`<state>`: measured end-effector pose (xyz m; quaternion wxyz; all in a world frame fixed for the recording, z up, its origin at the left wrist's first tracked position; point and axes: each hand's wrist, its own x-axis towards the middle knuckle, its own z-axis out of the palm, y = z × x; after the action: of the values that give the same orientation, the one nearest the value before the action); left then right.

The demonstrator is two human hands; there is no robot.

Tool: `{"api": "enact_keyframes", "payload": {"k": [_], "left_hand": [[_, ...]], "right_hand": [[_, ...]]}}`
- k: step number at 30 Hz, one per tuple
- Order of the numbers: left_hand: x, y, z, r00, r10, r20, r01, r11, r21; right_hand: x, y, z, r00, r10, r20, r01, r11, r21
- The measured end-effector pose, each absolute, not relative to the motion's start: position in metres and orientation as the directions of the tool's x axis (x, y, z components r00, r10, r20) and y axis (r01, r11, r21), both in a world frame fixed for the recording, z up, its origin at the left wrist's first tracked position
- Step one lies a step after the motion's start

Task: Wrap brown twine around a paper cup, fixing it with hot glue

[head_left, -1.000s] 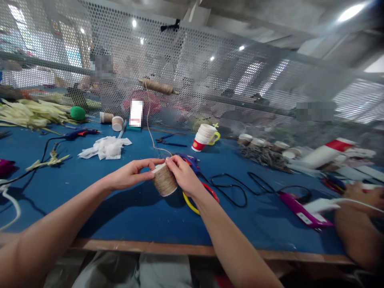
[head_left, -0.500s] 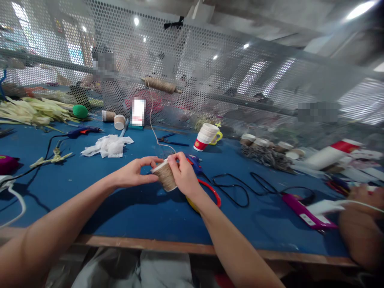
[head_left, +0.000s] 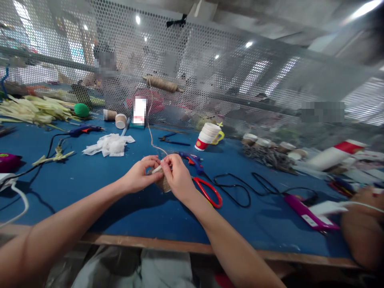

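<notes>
A small cup wrapped in brown twine is held between both hands above the blue table, its white rim tilted up toward the left. My left hand has its fingers closed on the cup's left side and rim. From the right, my right hand pinches the rim and the twine. The twine runs from the cup up to a twine roll on the perforated screen. Just right of my right hand lie a blue glue gun and red-handled scissors.
White crumpled cloth, another glue gun and pale husks lie left. Pliers and stacked paper cups stand or lie behind. A purple device and another person's arm are at the right.
Both hands have shifted slightly left, and the cup has turned, with more of it hidden. My left fingers have closed in on the rim. More of the scissors and glue gun shows.
</notes>
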<state>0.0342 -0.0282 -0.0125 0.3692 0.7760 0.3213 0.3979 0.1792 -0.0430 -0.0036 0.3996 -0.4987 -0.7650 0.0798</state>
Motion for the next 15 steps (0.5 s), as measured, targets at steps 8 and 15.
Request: {"api": "enact_keyframes", "payload": {"k": [8,15], "left_hand": [[0.0331,-0.0250,-0.0153,0.501,0.774,0.388,0.161,-0.524,0.837],[0.0326,-0.0261,-0.0147,0.498,0.776,0.387,0.131,-0.508,0.851]], "right_hand": [[0.1858,-0.0383,-0.0052,-0.135,0.876,0.462,0.555,0.453,-0.698],[0.1820,-0.0397,-0.0067,-0.082,0.898,0.431,0.541,0.404,-0.738]]}}
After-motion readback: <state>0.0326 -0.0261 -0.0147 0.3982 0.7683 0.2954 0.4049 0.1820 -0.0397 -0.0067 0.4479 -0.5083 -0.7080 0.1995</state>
